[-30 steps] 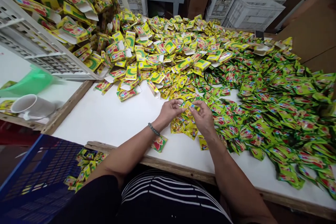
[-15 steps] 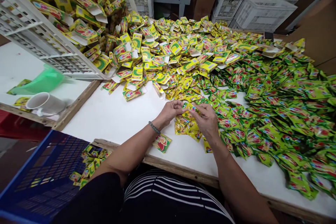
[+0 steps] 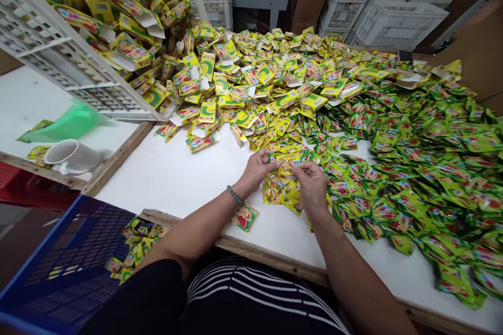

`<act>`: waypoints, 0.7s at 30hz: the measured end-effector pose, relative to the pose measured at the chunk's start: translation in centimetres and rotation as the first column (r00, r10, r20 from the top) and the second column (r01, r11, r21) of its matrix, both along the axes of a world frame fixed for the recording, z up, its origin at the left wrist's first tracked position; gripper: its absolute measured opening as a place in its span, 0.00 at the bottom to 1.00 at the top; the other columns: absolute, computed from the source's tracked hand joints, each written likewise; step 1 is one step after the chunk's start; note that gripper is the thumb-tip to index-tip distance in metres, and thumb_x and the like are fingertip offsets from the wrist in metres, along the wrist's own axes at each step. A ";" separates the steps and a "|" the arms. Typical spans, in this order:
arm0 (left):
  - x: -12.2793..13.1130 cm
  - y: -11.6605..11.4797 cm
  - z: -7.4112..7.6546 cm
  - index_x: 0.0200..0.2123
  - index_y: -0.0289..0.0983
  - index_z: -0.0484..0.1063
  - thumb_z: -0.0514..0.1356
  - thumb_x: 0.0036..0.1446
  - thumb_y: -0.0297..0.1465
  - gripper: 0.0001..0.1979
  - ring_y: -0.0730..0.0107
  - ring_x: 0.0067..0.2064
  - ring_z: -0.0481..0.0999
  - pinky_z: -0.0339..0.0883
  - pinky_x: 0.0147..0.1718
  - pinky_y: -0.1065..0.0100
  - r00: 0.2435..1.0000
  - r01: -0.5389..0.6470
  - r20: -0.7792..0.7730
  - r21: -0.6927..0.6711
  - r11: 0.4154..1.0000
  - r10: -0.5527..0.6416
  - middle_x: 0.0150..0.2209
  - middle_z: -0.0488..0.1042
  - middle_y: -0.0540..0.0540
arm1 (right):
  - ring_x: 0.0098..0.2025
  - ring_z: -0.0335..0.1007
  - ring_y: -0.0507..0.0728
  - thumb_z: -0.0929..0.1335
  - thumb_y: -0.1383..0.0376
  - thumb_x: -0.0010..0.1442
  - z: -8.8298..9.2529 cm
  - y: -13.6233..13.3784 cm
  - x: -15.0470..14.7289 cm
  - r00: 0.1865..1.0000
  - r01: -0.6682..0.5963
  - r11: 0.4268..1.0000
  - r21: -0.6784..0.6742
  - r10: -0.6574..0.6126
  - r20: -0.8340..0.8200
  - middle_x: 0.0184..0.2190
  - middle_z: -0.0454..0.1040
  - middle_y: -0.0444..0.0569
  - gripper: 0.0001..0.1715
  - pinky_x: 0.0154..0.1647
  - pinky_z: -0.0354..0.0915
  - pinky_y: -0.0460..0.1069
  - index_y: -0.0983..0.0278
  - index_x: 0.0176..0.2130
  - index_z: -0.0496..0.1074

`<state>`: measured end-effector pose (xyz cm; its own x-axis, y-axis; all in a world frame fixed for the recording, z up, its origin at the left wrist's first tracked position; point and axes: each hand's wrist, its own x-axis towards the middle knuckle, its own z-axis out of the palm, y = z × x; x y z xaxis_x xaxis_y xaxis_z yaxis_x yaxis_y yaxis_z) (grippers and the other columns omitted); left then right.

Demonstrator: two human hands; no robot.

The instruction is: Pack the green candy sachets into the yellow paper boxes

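My left hand (image 3: 256,171), with a beaded bracelet on the wrist, is closed in a pinch at the left end of a small yellow sachet (image 3: 290,157). Thumb and fingers of my right hand (image 3: 313,184) pinch the same sachet from the right. Just under the hands lie more yellow sachets (image 3: 280,192) on the white tabletop (image 3: 173,175). A flat printed box (image 3: 245,218) rests near my left wrist. To the right spreads a big heap of green sachets (image 3: 404,167). Beyond the hands, small yellow boxes (image 3: 236,95) are piled, several with their flaps up.
A tilted white crate (image 3: 106,81) spills boxes at the left. Near it are a white mug (image 3: 70,156) and a green scoop-like piece (image 3: 76,123). A blue basket (image 3: 51,267) with boxes stands below the table's wooden edge (image 3: 271,256). White crates (image 3: 396,23) stack behind.
My hands have drawn slightly apart, and the sachet between them now lies more level. The whole view has shifted a little, with the surroundings lower and to the right.
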<state>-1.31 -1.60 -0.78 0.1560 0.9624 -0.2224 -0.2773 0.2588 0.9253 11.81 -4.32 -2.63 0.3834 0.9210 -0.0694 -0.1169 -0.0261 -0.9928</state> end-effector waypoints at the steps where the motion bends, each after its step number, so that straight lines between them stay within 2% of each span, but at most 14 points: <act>1: 0.0 0.0 -0.2 0.33 0.36 0.66 0.72 0.38 0.33 0.21 0.78 0.25 0.69 0.65 0.30 0.72 1.000 0.000 -0.026 0.003 1.000 0.000 0.20 0.65 0.58 | 0.27 0.69 0.51 0.76 0.55 0.44 0.0 -0.1 0.1 0.999 -0.030 0.999 0.012 0.030 0.012 0.24 0.72 0.40 0.19 0.32 0.68 0.48 0.63 0.29 0.69; 4: -0.4 -0.1 -0.4 0.34 0.35 0.68 0.70 0.42 0.31 0.17 0.77 0.24 0.67 0.63 0.28 0.72 0.990 0.074 -0.128 0.056 0.996 -0.067 0.20 0.64 0.57 | 0.35 0.73 0.55 0.76 0.55 0.43 -0.3 -0.1 0.7 0.981 -0.191 0.981 -0.023 0.191 0.013 0.32 0.77 0.45 0.21 0.40 0.70 0.51 0.63 0.34 0.73; 7: -1.7 0.3 0.7 0.40 0.35 0.70 0.65 0.47 0.29 0.15 0.73 0.27 0.70 0.66 0.30 0.70 0.927 0.277 -0.301 0.145 0.950 -0.225 0.24 0.69 0.52 | 0.35 0.73 0.58 0.76 0.54 0.43 -0.8 -0.1 1.4 0.966 -0.245 0.967 -0.071 0.250 0.062 0.33 0.79 0.47 0.22 0.40 0.70 0.55 0.64 0.36 0.75; 8: -2.5 0.6 1.2 0.43 0.35 0.70 0.63 0.48 0.27 0.16 0.70 0.31 0.73 0.68 0.33 0.68 0.894 0.319 -0.387 0.192 0.928 -0.227 0.29 0.72 0.48 | 0.34 0.73 0.58 0.76 0.54 0.43 -0.9 -0.1 1.5 0.964 -0.243 0.968 -0.066 0.249 0.094 0.32 0.79 0.47 0.22 0.39 0.70 0.55 0.64 0.36 0.75; 9: -3.3 1.1 1.7 0.47 0.36 0.70 0.61 0.49 0.25 0.19 0.66 0.38 0.75 0.69 0.38 0.65 0.853 0.331 -0.491 0.249 0.910 -0.176 0.36 0.75 0.44 | 0.33 0.73 0.58 0.75 0.53 0.44 -0.9 -0.2 1.5 0.956 -0.259 0.964 -0.057 0.264 0.126 0.30 0.79 0.47 0.21 0.37 0.70 0.54 0.63 0.35 0.76; 10: -4.3 1.6 2.1 0.51 0.37 0.69 0.59 0.49 0.22 0.23 0.62 0.45 0.74 0.68 0.44 0.62 0.795 0.316 -0.603 0.317 0.894 -0.067 0.44 0.74 0.41 | 0.32 0.73 0.58 0.75 0.52 0.46 -0.9 -0.4 1.4 0.939 -0.301 0.952 -0.051 0.305 0.159 0.29 0.78 0.47 0.20 0.35 0.69 0.54 0.63 0.35 0.76; 11: -5.3 2.3 2.3 0.54 0.39 0.67 0.57 0.50 0.20 0.26 0.59 0.53 0.70 0.65 0.51 0.58 0.696 0.298 -0.714 0.381 0.875 0.074 0.51 0.71 0.40 | 0.31 0.72 0.58 0.73 0.52 0.47 -0.8 -0.7 1.1 0.908 -0.369 0.928 -0.055 0.372 0.192 0.28 0.78 0.46 0.19 0.33 0.69 0.53 0.62 0.35 0.76; 12: -6.2 3.0 2.4 0.56 0.41 0.67 0.54 0.50 0.18 0.29 0.56 0.59 0.65 0.59 0.57 0.54 0.556 0.285 -0.804 0.421 0.861 0.209 0.57 0.67 0.39 | 0.29 0.72 0.57 0.73 0.52 0.49 -0.7 -0.9 0.7 0.862 -0.447 0.892 -0.069 0.450 0.232 0.27 0.77 0.45 0.17 0.32 0.68 0.52 0.62 0.35 0.76; 13: -7.1 3.7 2.2 0.56 0.42 0.67 0.53 0.49 0.16 0.31 0.54 0.64 0.58 0.52 0.61 0.50 0.408 0.297 -0.866 0.426 0.855 0.290 0.61 0.63 0.40 | 0.28 0.70 0.56 0.72 0.53 0.50 -0.7 -1.2 0.3 0.805 -0.517 0.851 -0.095 0.520 0.286 0.25 0.76 0.44 0.16 0.30 0.67 0.51 0.61 0.35 0.76; 15: -8.6 5.0 1.4 0.54 0.43 0.70 0.53 0.49 0.15 0.31 0.50 0.69 0.47 0.43 0.63 0.47 0.178 0.344 -0.923 0.383 0.857 0.341 0.66 0.55 0.42 | 0.24 0.67 0.55 0.71 0.54 0.51 -0.8 -1.5 -0.5 0.687 -0.584 0.797 -0.153 0.585 0.430 0.21 0.73 0.42 0.14 0.26 0.63 0.49 0.60 0.35 0.76; 16: -9.1 5.5 0.9 0.51 0.43 0.72 0.54 0.49 0.15 0.28 0.49 0.69 0.45 0.42 0.63 0.46 0.113 0.366 -0.933 0.358 0.859 0.341 0.67 0.53 0.43 | 0.22 0.65 0.54 0.70 0.55 0.51 -0.9 -1.6 -0.6 0.647 -0.572 0.803 -0.168 0.567 0.511 0.20 0.72 0.41 0.13 0.25 0.61 0.49 0.60 0.35 0.75; 18: -9.8 6.1 0.1 0.46 0.42 0.74 0.55 0.52 0.17 0.21 0.50 0.69 0.47 0.43 0.63 0.48 0.068 0.397 -0.938 0.339 0.853 0.341 0.66 0.57 0.42 | 0.21 0.62 0.54 0.69 0.55 0.53 -1.3 -1.3 -0.4 0.616 -0.474 0.869 -0.144 0.443 0.651 0.22 0.72 0.43 0.13 0.25 0.59 0.49 0.60 0.36 0.75; 19: -9.9 6.1 0.0 0.44 0.41 0.75 0.55 0.54 0.20 0.17 0.51 0.67 0.52 0.45 0.62 0.49 0.080 0.407 -0.938 0.340 0.848 0.338 0.62 0.63 0.41 | 0.21 0.62 0.53 0.68 0.55 0.53 -1.5 -1.0 0.1 0.619 -0.407 0.906 -0.115 0.366 0.695 0.24 0.73 0.44 0.14 0.25 0.59 0.49 0.61 0.36 0.75; 21: -9.7 5.8 0.0 0.43 0.40 0.74 0.56 0.58 0.26 0.12 0.54 0.60 0.64 0.53 0.58 0.54 0.161 0.395 -0.935 0.354 0.848 0.315 0.52 0.73 0.40 | 0.20 0.60 0.53 0.67 0.54 0.53 -1.6 -0.4 1.2 0.641 -0.276 0.958 -0.081 0.246 0.727 0.26 0.74 0.46 0.16 0.25 0.58 0.49 0.62 0.36 0.75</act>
